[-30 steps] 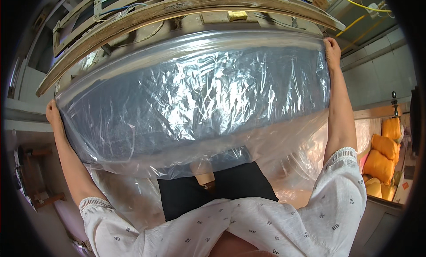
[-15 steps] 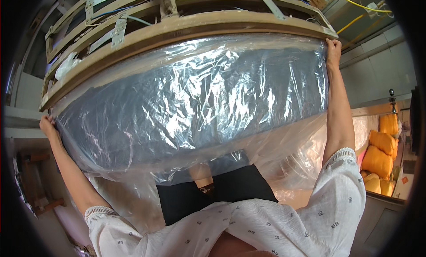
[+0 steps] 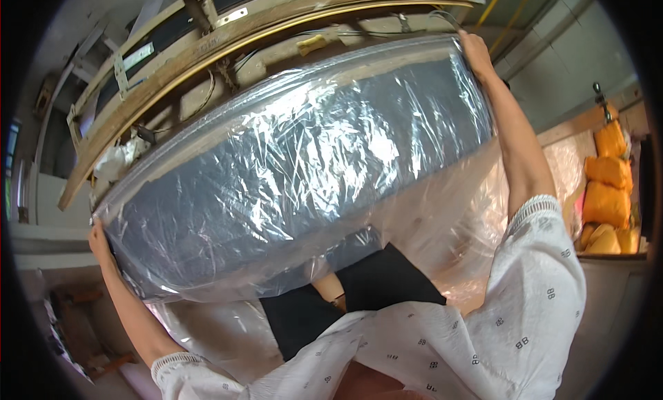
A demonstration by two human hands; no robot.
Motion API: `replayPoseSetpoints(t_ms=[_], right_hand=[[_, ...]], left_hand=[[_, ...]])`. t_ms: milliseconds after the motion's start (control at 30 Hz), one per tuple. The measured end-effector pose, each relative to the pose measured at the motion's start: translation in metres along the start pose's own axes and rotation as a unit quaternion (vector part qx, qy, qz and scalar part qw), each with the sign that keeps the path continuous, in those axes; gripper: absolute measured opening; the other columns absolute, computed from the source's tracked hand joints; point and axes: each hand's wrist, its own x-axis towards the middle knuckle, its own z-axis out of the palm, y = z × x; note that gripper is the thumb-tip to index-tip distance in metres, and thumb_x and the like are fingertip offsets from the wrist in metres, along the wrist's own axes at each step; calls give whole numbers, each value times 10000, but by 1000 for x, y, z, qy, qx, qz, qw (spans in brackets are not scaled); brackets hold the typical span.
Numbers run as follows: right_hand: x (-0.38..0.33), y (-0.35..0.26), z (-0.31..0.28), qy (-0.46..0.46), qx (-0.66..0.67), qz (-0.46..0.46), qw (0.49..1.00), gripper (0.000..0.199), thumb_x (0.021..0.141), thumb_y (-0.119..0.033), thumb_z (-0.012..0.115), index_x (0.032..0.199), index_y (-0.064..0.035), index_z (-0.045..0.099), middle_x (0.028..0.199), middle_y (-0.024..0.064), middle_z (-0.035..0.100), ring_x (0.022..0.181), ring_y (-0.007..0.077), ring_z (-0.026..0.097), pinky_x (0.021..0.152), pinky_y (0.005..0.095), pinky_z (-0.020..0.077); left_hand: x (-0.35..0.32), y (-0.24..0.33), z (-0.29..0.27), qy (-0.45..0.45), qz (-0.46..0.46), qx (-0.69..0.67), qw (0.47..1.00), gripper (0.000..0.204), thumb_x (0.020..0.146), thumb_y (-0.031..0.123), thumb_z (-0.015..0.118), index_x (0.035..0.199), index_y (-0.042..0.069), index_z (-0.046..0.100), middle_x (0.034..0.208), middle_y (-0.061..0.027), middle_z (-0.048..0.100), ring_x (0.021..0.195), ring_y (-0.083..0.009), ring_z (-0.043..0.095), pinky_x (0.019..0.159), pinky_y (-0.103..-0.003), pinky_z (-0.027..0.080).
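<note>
A long dark grey slab [image 3: 207,200] lies slantwise across the view under crinkled, shiny clear plastic film [image 3: 304,141]. My right hand [image 3: 476,52] is closed at its far right corner, with the fingers pinching the film's edge. At the left end my left hand [image 3: 99,237] also closes on the film's edge, its fingers partly hidden. Both arms are stretched wide. Loose film droops along the near side, over my black-clad legs [image 3: 387,279]. What the slab is made of cannot be told through the film.
Beyond the slab stands a wooden frame [image 3: 276,28] with metal brackets and wires. White crumpled plastic [image 3: 119,159] sits at its left end. Orange bundles [image 3: 608,186] are stacked at the right, beside more clear film [image 3: 563,168]. A brown wooden piece [image 3: 83,331] stands lower left.
The slab's far edge now shows apart from the wooden frame, with a gap between them. In view, my right hand has shifted up and left, my left hand down and right.
</note>
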Motion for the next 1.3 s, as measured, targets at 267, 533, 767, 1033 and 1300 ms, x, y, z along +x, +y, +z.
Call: replayPoseSetpoints(t_ms=[267,533,767,1033,1300], right_hand=[[-112,-80,-101,-285,304,12,909,259,883,-298,506,738,-97,431,723,-80,335,679,55,319,617,211,286],[-190,-159,-178,-263,397,13,879,190,882,-275,511,780,-118,479,728,-89,363,690,18,324,650,173,286],[-219,-221,-208,-341,403,-167,833,181,812,-209,591,796,-40,529,726,-51,423,686,53,397,620,215,336],[-231,-143,-139,-73,47,-289,953,287,686,55,523,900,-111,618,831,29,573,706,245,584,585,342,451],[-277,-116,-102,17,153,-224,962,327,672,88,493,914,-99,608,888,54,572,772,262,580,624,324,453]], left_hand=[[40,8,-211,15,-18,277,961,404,838,342,561,1047,-1,605,1049,-116,622,970,-209,568,873,-300,408],[-339,383,38,-303,162,-124,931,366,821,164,599,1162,44,540,1117,-84,559,984,-164,542,819,-264,442],[-484,468,64,-464,276,-410,735,240,775,213,673,861,4,591,886,-54,555,798,-135,522,683,-269,416],[-435,325,-51,-248,212,-306,894,50,849,70,574,868,33,602,803,40,472,641,-30,382,552,-170,302],[-382,253,-289,234,80,26,969,267,908,187,487,1087,14,582,1034,-107,602,934,-214,555,846,-284,414]])
